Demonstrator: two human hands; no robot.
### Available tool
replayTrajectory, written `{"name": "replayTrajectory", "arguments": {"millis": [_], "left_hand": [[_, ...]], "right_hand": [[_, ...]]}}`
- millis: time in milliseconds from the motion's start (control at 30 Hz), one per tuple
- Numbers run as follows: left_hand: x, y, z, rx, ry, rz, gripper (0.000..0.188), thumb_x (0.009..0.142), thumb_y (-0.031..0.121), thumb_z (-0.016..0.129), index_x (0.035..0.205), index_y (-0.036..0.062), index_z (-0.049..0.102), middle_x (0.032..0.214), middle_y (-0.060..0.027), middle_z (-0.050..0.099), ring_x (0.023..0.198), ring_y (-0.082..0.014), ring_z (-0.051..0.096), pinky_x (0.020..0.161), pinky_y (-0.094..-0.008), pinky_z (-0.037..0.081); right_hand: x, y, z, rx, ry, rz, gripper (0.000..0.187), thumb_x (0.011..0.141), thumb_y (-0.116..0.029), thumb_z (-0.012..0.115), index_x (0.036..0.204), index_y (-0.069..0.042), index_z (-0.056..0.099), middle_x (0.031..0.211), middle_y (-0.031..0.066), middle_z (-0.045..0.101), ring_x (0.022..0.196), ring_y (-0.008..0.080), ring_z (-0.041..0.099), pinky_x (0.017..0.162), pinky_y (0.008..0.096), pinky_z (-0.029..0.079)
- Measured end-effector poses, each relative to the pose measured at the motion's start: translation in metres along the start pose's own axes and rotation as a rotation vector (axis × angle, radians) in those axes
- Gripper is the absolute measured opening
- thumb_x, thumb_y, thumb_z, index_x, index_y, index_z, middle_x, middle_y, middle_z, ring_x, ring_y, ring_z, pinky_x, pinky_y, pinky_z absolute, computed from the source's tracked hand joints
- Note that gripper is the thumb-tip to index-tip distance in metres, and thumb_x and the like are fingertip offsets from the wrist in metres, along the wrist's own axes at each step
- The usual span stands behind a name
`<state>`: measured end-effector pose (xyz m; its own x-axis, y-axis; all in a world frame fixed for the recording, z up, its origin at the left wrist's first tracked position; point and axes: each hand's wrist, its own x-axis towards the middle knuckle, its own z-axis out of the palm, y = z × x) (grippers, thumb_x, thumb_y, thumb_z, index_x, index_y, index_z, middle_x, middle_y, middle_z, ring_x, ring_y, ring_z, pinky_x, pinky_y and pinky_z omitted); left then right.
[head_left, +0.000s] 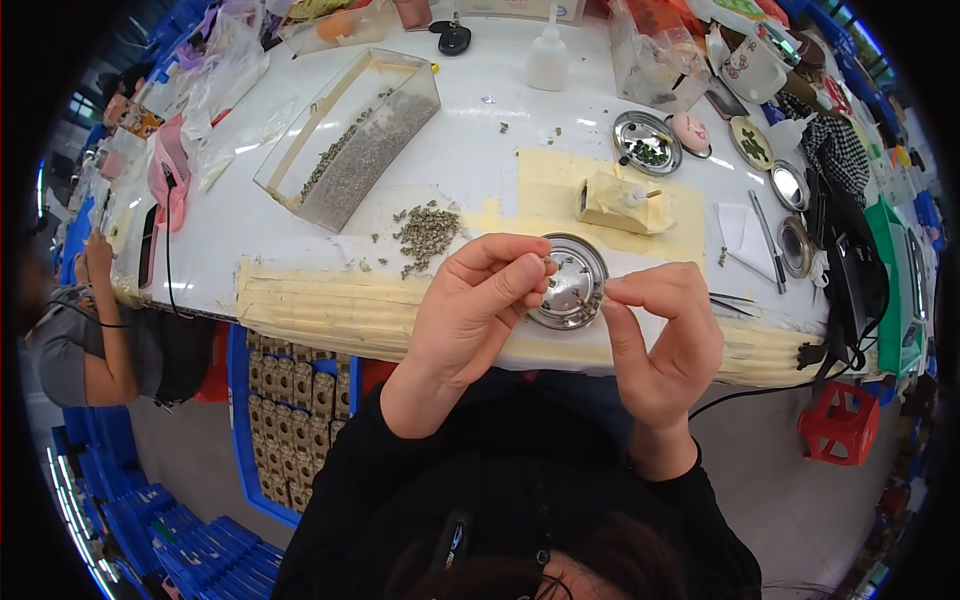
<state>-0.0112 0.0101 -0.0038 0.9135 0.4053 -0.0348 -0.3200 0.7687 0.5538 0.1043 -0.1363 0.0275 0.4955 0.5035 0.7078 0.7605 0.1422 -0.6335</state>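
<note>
My left hand (478, 302) is held up over the table's front edge, its thumb and fingertips pinched together on something too small to name. Beside it, my right hand (662, 340) also pinches, thumb against forefinger; whatever lies between those tips cannot be made out. The hands are apart, with a round shiny metal dish (575, 262) between and just behind them, holding a few tiny pieces. To the left of the dish lies a loose heap of small grey-brown metal parts (428, 232). A block wrapped in cream tape (608, 203) stands behind the dish, a small white nozzle on it.
A clear box (375, 150) of many small parts sits back left, a white squeeze bottle (547, 60) at the back. Tweezers (735, 303), a pen-like tool (767, 240) and more round dishes (648, 142) lie right. Below are a blue crate (240, 400) and red stool (838, 425).
</note>
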Motion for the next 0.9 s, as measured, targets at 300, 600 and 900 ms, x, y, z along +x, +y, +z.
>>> {"name": "replayTrajectory", "arguments": {"millis": [300,600,900], "left_hand": [[0.008,0.009,0.008,0.391,-0.067,0.191,0.041,0.088,-0.004,0.073,0.127,-0.0052,0.06,0.099,-0.0147,0.074,0.091,-0.0151,0.071,0.083,-0.0266,0.058],[0.008,0.019,0.011,0.574,-0.066,0.195,0.037,0.09,-0.006,0.07,0.125,-0.0091,0.06,0.098,-0.0168,0.074,0.091,-0.016,0.072,0.083,-0.0259,0.058],[0.007,0.012,0.005,0.697,-0.089,0.214,0.019,0.092,-0.004,0.068,0.111,-0.0092,0.069,0.1,-0.0144,0.073,0.089,-0.015,0.071,0.08,-0.0261,0.057]], "right_hand": [[0.018,0.011,0.01,-0.233,-0.049,-0.256,0.025,0.071,-0.003,0.081,0.093,-0.011,0.072,0.083,0.0005,0.063,0.074,0.0208,0.058,0.07,0.0337,0.039],[0.018,0.017,0.013,-0.264,-0.072,-0.296,0.025,0.068,-0.005,0.082,0.091,-0.011,0.072,0.083,-0.0009,0.063,0.074,0.0192,0.059,0.074,0.0342,0.04],[0.014,0.026,0.014,-0.223,-0.071,-0.264,0.03,0.066,-0.005,0.082,0.094,-0.011,0.074,0.083,-0.0016,0.065,0.073,0.0181,0.058,0.072,0.0333,0.038]]}}
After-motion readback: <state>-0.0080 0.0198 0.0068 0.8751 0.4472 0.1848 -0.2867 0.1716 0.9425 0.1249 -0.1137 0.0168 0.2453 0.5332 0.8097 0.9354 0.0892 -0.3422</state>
